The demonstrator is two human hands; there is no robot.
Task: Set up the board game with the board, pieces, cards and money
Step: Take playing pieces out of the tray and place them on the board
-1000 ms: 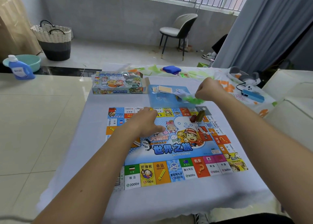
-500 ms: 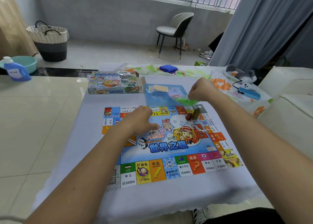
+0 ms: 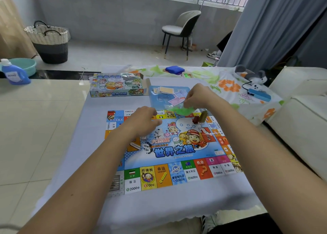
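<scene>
Board (image 3: 177, 150) flat on worktop — right hand (image 3: 196, 96) pinches green pieces bag (image 3: 182, 110) over far edge; left hand (image 3: 141, 122) loosely curled, empty.

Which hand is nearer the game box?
Left. The left hand hovers over the board's far left part, just in front of the game box. The right hand is further right, beyond the blue tray.

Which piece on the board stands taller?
The olive-brown block, upright on the board below the right hand; the dark red piece touching its left side is squat.
</scene>
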